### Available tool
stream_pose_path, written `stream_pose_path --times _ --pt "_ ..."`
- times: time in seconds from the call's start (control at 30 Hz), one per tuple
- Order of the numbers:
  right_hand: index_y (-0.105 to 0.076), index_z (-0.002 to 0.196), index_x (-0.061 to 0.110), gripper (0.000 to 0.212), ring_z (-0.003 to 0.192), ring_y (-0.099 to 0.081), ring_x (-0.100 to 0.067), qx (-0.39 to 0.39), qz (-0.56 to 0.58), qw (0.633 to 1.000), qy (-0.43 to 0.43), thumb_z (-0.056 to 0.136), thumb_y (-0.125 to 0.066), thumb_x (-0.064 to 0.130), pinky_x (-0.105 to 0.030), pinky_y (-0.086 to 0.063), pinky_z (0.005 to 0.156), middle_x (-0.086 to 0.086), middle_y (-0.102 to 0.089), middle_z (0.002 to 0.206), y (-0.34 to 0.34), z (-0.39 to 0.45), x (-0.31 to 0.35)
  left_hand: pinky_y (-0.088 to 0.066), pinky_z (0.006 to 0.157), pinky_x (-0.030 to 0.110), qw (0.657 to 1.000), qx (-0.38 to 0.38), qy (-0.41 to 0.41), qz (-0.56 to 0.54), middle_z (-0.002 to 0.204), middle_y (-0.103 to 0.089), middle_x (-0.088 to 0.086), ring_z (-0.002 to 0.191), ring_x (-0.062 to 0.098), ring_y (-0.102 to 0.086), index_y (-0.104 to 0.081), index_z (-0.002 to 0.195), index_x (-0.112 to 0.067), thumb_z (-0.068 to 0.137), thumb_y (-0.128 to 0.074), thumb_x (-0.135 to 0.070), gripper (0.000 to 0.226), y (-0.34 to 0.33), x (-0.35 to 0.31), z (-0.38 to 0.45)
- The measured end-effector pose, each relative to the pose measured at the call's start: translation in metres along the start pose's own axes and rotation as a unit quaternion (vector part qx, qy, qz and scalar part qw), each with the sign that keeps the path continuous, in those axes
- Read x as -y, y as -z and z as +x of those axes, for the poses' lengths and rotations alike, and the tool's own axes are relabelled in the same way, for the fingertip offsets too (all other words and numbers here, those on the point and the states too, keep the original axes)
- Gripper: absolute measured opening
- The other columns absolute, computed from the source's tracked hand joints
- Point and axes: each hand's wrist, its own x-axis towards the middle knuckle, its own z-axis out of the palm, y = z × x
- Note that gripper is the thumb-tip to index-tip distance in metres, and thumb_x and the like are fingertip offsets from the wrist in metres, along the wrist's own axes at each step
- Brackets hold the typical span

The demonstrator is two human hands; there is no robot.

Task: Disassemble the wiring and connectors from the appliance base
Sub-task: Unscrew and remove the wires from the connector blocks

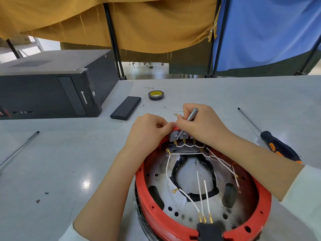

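A round appliance base [205, 228] with a red rim and a metal plate inside lies upside down at the near right of the table. White wires [167, 169] with brass ring terminals run across the plate to a grey terminal block [174, 136] at the far rim and to a black plug socket [209, 230] at the near rim. My right hand [201, 126] grips a thin metal screwdriver bit [192, 116] whose tip sits on a screw of the terminal block. My left hand [149, 131] pinches the red rim beside the block.
A black computer tower [52, 89] lies at the far left, with a flat black case [126, 107] and a roll of black tape [156, 95] near it. An orange-black screwdriver [271, 141] lies to the right, a metal rod [19, 148] to the left. Loose wire [171, 108] lies behind my hands.
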Motion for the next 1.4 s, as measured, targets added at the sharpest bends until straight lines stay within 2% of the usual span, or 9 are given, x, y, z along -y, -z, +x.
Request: stream_pose_path --times 0.07,0.3,0.53,0.7,0.87,0.97,1.1,1.2,1.4 --pt "-0.037 0.054 0.016 0.034 0.047 -0.043 -0.014 0.012 0.003 1.000 -0.015 0.078 -0.062 0.017 -0.026 -0.034 0.046 0.001 -0.039 0.049 -0.002 0.002 0.001 -0.030 0.043 0.014 1.000 0.009 0.000 -0.009 0.045 -0.055 -0.001 0.043 0.007 -0.043 -0.068 0.063 -0.017 0.084 -0.062 -0.041 0.033 0.000 0.000 0.000" --pt "-0.034 0.055 0.015 0.034 0.049 -0.042 -0.019 0.063 -0.017 0.996 -0.054 0.076 -0.061 0.015 -0.028 -0.032 0.051 -0.004 -0.038 0.050 -0.001 0.014 0.007 -0.030 0.041 0.013 1.000 0.015 0.003 -0.020 0.035 -0.042 -0.006 0.039 0.005 -0.041 -0.067 0.062 -0.018 0.084 -0.065 -0.041 0.032 0.000 0.000 0.001" --pt "-0.035 0.052 0.017 0.037 0.044 -0.035 -0.009 -0.013 -0.012 1.000 -0.008 0.079 -0.060 0.017 -0.019 -0.029 0.042 0.004 -0.034 0.046 0.001 0.004 0.001 -0.030 0.041 0.014 0.999 0.010 0.010 -0.031 0.041 -0.046 -0.005 0.042 0.007 -0.041 -0.069 0.063 -0.018 0.082 -0.065 -0.046 0.034 -0.001 0.002 0.002" --pt "-0.036 0.053 0.019 0.038 0.043 -0.042 -0.011 0.005 -0.022 1.000 -0.008 0.081 -0.062 0.021 -0.021 -0.032 0.042 0.004 -0.039 0.047 -0.002 0.003 0.000 -0.031 0.042 0.013 1.000 0.008 0.008 -0.027 0.041 -0.047 -0.004 0.041 0.005 -0.042 -0.070 0.064 -0.017 0.083 -0.065 -0.045 0.034 0.000 0.002 0.001" --pt "-0.034 0.052 0.017 0.037 0.042 -0.035 -0.008 0.001 -0.004 1.000 -0.009 0.079 -0.060 0.016 -0.017 -0.028 0.041 0.007 -0.032 0.044 0.003 0.004 0.003 -0.030 0.042 0.013 1.000 0.012 0.007 -0.027 0.041 -0.048 -0.007 0.043 0.004 -0.043 -0.069 0.064 -0.019 0.084 -0.064 -0.044 0.032 0.000 0.001 0.001" --pt "-0.038 0.055 0.015 0.037 0.040 -0.037 -0.007 -0.029 0.022 0.999 -0.019 0.084 -0.061 0.019 -0.019 -0.031 0.043 0.004 -0.039 0.041 0.014 0.005 0.006 -0.036 0.051 0.011 0.999 0.026 0.000 -0.026 0.056 -0.062 -0.008 0.054 0.001 -0.052 -0.070 0.072 -0.023 0.086 -0.062 -0.041 0.024 0.000 0.001 0.000" --pt "-0.046 0.064 0.018 0.032 0.028 -0.041 -0.009 0.047 0.040 0.997 -0.045 0.092 -0.056 0.031 -0.016 -0.037 0.036 0.000 -0.056 0.040 0.032 0.002 0.013 -0.043 0.077 0.021 0.997 0.061 0.002 -0.048 0.097 -0.070 -0.011 0.089 0.004 -0.061 -0.066 0.105 -0.028 0.091 -0.057 -0.034 0.018 -0.002 -0.003 0.000" --pt "-0.045 0.063 0.015 0.032 0.026 -0.039 -0.011 0.062 0.056 0.994 -0.073 0.089 -0.060 0.027 -0.016 -0.033 0.033 -0.002 -0.056 0.040 0.034 -0.007 0.008 -0.040 0.079 0.019 0.996 0.084 0.001 -0.038 0.105 -0.068 -0.012 0.096 0.005 -0.059 -0.064 0.111 -0.029 0.095 -0.051 -0.033 0.022 -0.001 -0.005 -0.001" --pt "-0.040 0.052 0.016 0.036 0.043 -0.050 -0.016 -0.037 -0.045 0.998 -0.038 0.075 -0.068 0.022 -0.026 -0.038 0.047 -0.008 -0.054 0.049 0.023 -0.023 -0.004 -0.041 0.075 0.015 0.995 0.100 -0.014 -0.017 0.102 -0.069 -0.011 0.095 0.006 -0.058 -0.068 0.108 -0.029 0.097 -0.046 -0.030 0.024 0.002 -0.007 -0.003"
